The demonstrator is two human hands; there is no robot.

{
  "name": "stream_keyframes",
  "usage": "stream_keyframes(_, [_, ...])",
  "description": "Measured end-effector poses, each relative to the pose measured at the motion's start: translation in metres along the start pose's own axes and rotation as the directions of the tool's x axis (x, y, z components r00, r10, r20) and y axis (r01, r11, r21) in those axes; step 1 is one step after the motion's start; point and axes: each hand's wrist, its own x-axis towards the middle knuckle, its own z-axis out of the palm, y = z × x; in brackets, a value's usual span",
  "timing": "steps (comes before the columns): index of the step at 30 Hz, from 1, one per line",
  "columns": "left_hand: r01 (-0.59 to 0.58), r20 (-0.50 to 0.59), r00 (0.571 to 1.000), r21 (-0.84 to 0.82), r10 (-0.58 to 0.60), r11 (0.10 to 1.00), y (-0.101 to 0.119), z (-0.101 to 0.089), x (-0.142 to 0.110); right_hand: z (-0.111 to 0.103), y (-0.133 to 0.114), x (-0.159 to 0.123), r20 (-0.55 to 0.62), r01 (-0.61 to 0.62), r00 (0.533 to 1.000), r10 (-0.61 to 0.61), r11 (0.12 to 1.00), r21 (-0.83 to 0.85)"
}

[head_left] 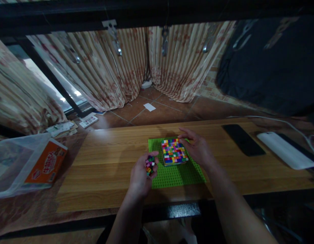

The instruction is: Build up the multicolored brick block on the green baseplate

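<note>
Head view: the half-curled left hand [143, 171] cups loose, cube-like plastic bricks [150, 164]; between hands, a squarish, multicoloured studded block [173, 151] sits on a green baseplate [163, 178]. Right hand [196, 144], fingers bent, is at its far corner, grip unclear.

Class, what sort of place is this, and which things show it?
Probably a room in a home: patterned curtains, a tiled floor, and toy bricks on a green baseplate suggest it.
</note>
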Motion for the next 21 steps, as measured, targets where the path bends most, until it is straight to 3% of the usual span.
stream_keyframes(7, [-0.006, 0.031, 0.999, 0.003, 0.005, 1.0, 0.0, -0.004, -0.001, -0.004, -0.012, -0.001, -0.19, 0.048, 0.981, -0.042, 0.998, 0.031])
stream_keyframes(11, [-0.026, 0.058, 0.998, -0.011, 0.026, 1.0, -0.002, -0.005, -0.001, 0.002, -0.021, -0.005, -0.215, 0.073, 0.975, -0.063, 0.997, 0.04])
stream_keyframes(14, [-0.04, 0.072, 0.997, -0.002, 0.04, 0.999, -0.002, -0.005, -0.001, 0.008, -0.031, -0.012, -0.159, 0.106, 0.983, -0.095, 0.992, 0.063])
stream_keyframes(17, [-0.053, 0.089, 0.995, 0.016, 0.051, 0.998, -0.003, -0.005, 0.0, 0.014, -0.042, -0.018, -0.03, 0.161, 0.987, -0.159, 0.981, 0.107])
stream_keyframes(21, [-0.055, 0.111, 0.992, 0.02, 0.052, 0.998, -0.004, -0.003, -0.001, 0.021, -0.052, -0.022, 0.138, 0.225, 0.958, -0.25, 0.959, 0.174])
